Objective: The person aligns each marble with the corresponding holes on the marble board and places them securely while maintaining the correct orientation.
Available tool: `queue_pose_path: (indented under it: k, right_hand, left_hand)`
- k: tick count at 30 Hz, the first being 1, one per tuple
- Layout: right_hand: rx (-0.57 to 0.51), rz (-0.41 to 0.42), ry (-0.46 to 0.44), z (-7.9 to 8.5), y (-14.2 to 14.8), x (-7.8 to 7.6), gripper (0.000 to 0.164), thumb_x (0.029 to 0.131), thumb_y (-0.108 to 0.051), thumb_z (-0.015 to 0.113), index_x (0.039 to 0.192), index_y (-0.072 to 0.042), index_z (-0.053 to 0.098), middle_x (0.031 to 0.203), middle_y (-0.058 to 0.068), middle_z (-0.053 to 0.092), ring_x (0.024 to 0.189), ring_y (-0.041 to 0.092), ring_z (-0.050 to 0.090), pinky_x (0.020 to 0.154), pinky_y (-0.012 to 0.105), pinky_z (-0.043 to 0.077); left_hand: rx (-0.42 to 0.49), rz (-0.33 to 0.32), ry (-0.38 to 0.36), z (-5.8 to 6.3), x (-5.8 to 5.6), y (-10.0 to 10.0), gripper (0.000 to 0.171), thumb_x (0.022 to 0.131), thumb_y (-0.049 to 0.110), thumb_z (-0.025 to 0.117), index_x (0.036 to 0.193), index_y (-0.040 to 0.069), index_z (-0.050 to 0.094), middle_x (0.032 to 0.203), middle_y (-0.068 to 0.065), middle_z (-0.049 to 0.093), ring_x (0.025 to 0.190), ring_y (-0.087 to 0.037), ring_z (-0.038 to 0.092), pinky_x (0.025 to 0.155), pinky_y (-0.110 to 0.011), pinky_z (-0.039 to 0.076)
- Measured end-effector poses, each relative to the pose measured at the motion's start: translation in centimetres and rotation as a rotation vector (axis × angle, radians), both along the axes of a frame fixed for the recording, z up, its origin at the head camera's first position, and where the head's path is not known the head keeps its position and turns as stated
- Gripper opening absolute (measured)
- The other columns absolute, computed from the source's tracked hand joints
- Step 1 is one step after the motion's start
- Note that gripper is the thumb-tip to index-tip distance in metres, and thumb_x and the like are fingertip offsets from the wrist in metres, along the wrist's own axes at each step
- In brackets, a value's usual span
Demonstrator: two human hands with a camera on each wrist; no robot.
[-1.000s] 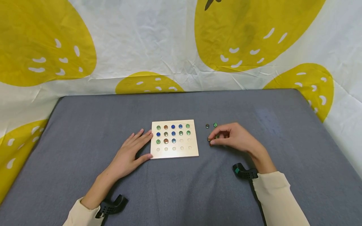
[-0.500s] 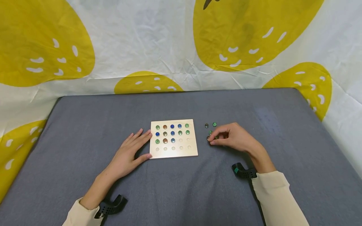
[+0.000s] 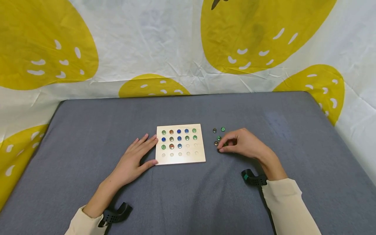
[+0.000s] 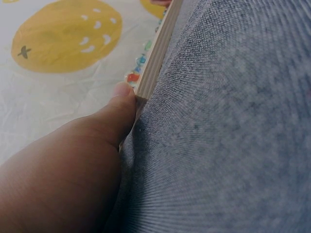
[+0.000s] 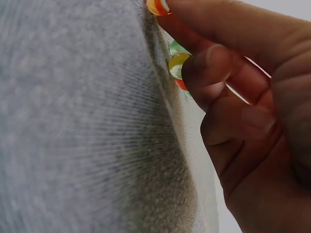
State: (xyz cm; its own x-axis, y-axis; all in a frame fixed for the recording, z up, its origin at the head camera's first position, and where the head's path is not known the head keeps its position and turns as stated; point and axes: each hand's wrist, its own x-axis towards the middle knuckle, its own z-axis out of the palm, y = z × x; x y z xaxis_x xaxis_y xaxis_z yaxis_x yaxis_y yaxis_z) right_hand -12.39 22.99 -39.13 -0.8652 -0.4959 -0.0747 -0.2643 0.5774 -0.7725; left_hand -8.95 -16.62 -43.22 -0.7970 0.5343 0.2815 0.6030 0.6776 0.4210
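Observation:
A pale wooden board [image 3: 182, 159] with rows of round hollows lies mid-table. Green, orange and blue marbles sit in its upper hollows; the bottom row and two hollows of the third are bare. My left hand [image 3: 133, 163] rests spread at the board's left edge, its thumb [image 4: 125, 92] against the near corner. To the right of the board, my right hand [image 3: 245, 143] pinches an orange-and-white marble [image 5: 158, 6] with thumb and forefinger, low over the cloth. Close by lie a brownish marble [image 3: 216, 143] and a green marble [image 3: 219, 138]; my fingers partly hide others.
Farther back on the right lie a dark marble [image 3: 214, 130] and a green marble [image 3: 223, 129]. Grey cloth [image 3: 182, 202] covers the table. Behind it hangs a white curtain [image 3: 152, 39] with yellow fruit shapes. Each wrist carries a black camera mount [image 3: 254, 178].
My right fingertips have shifted slightly right and toward me, uncovering the brownish marble and a green one. My left hand has stayed at the board's edge; the board's marbles look the same.

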Motion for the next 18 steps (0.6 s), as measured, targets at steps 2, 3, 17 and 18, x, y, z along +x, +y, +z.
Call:
queue_pose_path:
  k: [2,3,17,18]
  right_hand:
    - [0.013,0.007,0.001,-0.01,-0.05,-0.01,0.006,0.079,-0.022,0.080,0.084,-0.021,0.076,0.074,-0.005,0.068,0.059,0.015,0.056,0.053,0.024,0.045]
    - [0.021,0.010,0.002,-0.02,-0.08,-0.02,0.006,0.079,-0.023,0.079,0.084,-0.021,0.076,0.074,-0.005,0.067,0.058,0.015,0.056,0.053,0.024,0.045]
    - [0.069,0.059,0.031,0.28,-0.53,-0.01,0.011,0.078,-0.020,0.081,0.086,-0.025,0.075,0.089,-0.011,0.068,0.056,0.012,0.054,0.053,0.025,0.045]
    - [0.070,0.060,0.033,0.29,-0.54,0.00,0.011,0.078,-0.020,0.081,0.086,-0.025,0.075,0.089,-0.011,0.068,0.057,0.012,0.054,0.053,0.025,0.045]
  left_hand:
    - [0.001,0.001,-0.003,0.02,0.03,-0.01,0.072,0.087,0.034,0.070,0.148,0.013,0.038,0.151,-0.005,0.036,0.141,-0.030,0.023,0.114,-0.050,0.014]
    - [0.001,0.001,-0.003,0.01,0.04,-0.02,0.072,0.087,0.034,0.070,0.148,0.013,0.038,0.151,-0.005,0.036,0.141,-0.030,0.023,0.114,-0.050,0.014]
    - [-0.003,0.000,-0.001,-0.14,-0.04,-0.11,0.071,0.089,0.036,0.068,0.149,0.013,0.037,0.152,-0.005,0.035,0.142,-0.030,0.022,0.114,-0.050,0.014]
    - [-0.003,0.000,0.000,-0.13,-0.06,-0.10,0.071,0.089,0.036,0.067,0.149,0.013,0.037,0.152,-0.005,0.035,0.142,-0.030,0.022,0.115,-0.050,0.014]
